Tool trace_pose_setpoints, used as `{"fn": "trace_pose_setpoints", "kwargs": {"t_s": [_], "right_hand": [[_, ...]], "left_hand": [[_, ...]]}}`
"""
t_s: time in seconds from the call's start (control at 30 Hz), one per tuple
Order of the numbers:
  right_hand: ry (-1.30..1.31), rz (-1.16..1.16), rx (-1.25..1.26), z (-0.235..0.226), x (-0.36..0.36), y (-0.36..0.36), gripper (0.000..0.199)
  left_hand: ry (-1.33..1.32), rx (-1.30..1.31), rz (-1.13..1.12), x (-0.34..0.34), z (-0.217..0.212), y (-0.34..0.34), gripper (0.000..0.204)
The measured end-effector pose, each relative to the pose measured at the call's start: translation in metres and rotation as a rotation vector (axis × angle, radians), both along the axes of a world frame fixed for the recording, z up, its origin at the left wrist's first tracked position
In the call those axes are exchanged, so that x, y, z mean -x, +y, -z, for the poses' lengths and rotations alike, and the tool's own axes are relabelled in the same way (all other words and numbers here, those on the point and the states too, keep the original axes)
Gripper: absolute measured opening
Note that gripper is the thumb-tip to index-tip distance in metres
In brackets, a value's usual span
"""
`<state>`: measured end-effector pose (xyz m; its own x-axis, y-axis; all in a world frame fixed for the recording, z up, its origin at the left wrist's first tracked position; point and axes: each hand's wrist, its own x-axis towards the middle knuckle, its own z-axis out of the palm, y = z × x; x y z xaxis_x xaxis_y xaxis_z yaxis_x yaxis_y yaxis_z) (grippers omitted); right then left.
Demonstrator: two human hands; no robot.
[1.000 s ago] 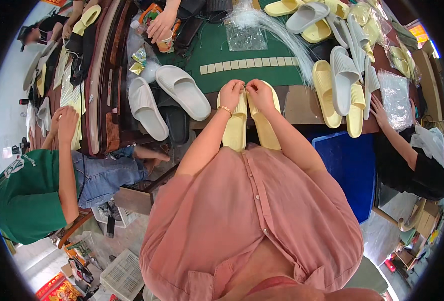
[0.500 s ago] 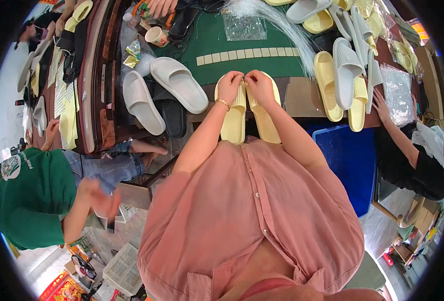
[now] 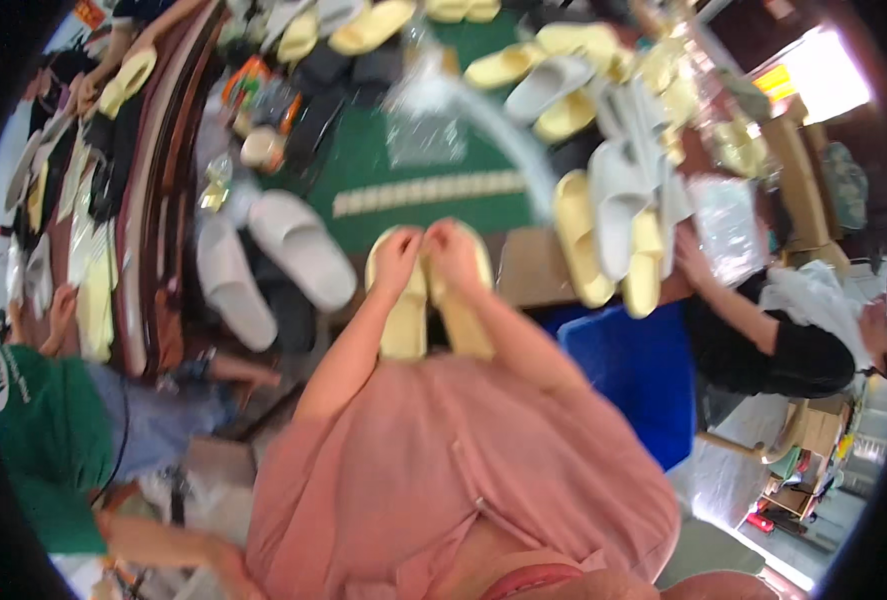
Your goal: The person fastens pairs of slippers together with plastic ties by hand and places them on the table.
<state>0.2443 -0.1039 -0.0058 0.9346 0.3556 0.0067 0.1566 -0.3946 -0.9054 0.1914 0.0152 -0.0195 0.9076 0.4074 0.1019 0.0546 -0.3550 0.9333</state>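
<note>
Left hand (image 3: pixel 398 262), right hand (image 3: pixel 452 258) over yellow slippers (image 3: pixel 403 334); blurred, cannot tell grip's hold.

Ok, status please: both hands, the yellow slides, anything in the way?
Left hand, right hand close together over far ends of yellow slides. Blurred, grip unclear. Gray slides lie left, apart from hands.

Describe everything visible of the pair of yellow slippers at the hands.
The pair of yellow slippers is pale yellow slip-ons with broad straps across the front, looking like moulded foam or rubber. They lie side by side, soles down, footbeds facing up, toes pointing away from the wearer of the pink shirt and heels close to its front. The left hand and right hand cover much of the front ends, fingertips close together. Blur hides fine texture and exact finger contact.
</note>
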Motion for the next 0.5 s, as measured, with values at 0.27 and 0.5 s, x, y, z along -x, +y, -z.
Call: {"fn": "trace_pose_setpoints", "kwargs": {"t_s": [0.27,0.5], "right_hand": [[0.03,0.001,-0.216,0.017,0.012,-0.019,0.021],[0.168,-0.07,-0.32,-0.003,-0.012,-0.026,0.026]], "left_hand": [[0.227,0.221,0.086,0.023,0.006,-0.014,0.014],[0.219,0.216,0.092,-0.001,0.007,-0.01,0.012]]}}
